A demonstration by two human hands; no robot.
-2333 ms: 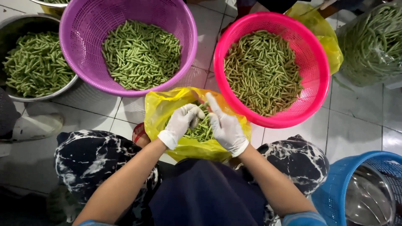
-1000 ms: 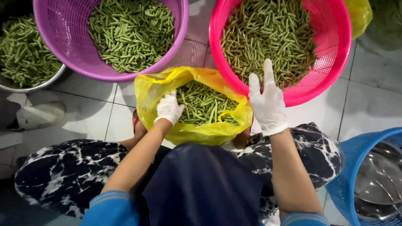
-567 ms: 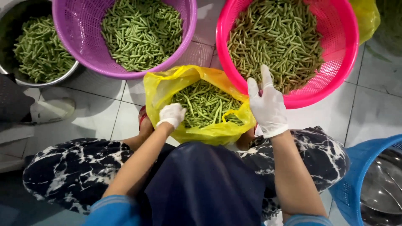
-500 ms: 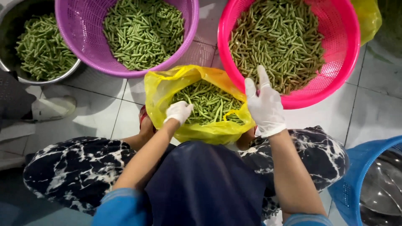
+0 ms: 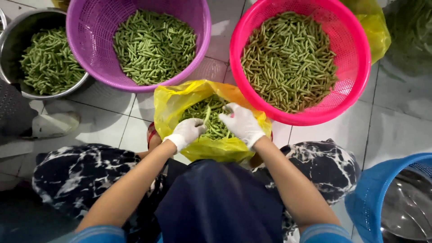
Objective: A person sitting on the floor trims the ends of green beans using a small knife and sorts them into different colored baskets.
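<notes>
Between my knees, on the tiled floor (image 5: 396, 130), sits a yellow plastic bag (image 5: 173, 105) opened wide and holding cut green beans (image 5: 216, 126). Both of my hands wear white gloves and meet over the bag's mouth. My left hand (image 5: 188, 131) is curled, its fingers pinched together on a single bean (image 5: 207, 114) that stands up from the fingertips. My right hand (image 5: 243, 123) rests on the heap just beside it, fingers bent down into the beans; I cannot tell whether it grasps any.

Beyond the bag, and touching its far edge, stand two perforated plastic baskets: a purple basket (image 5: 85, 40) at left with bright green bean pieces, and a pink basket (image 5: 355, 76) at right with duller, olive-toned pieces. A steel bowl (image 5: 13, 42) of beans lies at far left, partly under the purple basket's rim. A second yellow bag (image 5: 375, 27) shows behind the pink basket. A blue basket (image 5: 369, 198) with a metal vessel inside sits at lower right, near my right knee.
</notes>
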